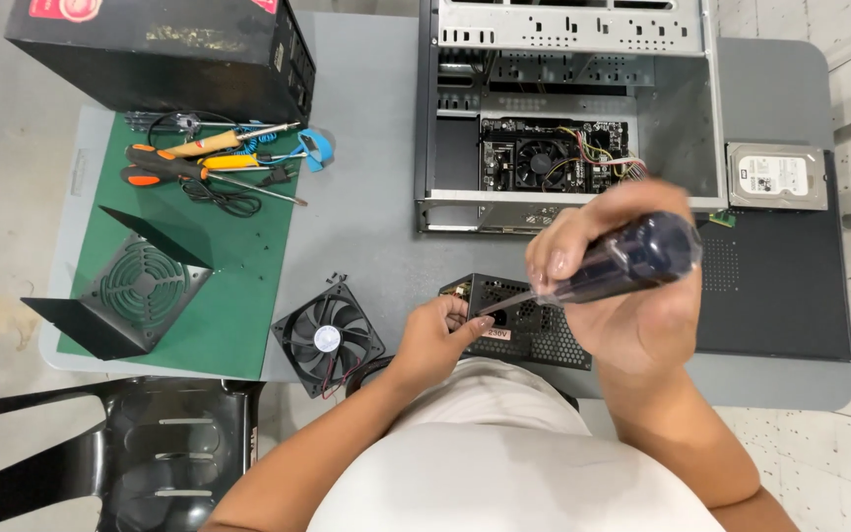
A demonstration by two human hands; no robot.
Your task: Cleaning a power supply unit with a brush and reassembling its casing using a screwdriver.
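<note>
— Where was the power supply box [529,330] when you looked?

— It lay at the near edge of the grey counter [376,212], just at six o'clock from the open computer case [568,108]. The left hand [435,335] rested on its left end, with the grip closed lightly on the corner.

— And the right hand [632,296]?

— Its grip was wrapped fully around the dark handle of a screwdriver [603,268]. The shaft pointed toward eight o'clock, and the tip was at the mesh near the left fingers [465,320].

— What did you fear?

— I think the tip could slip from the screw and hit those fingers, because they were so close. Also a loose screw could fall through the mesh. The black fan [327,338] lay at nine o'clock from the box, apart.
</note>
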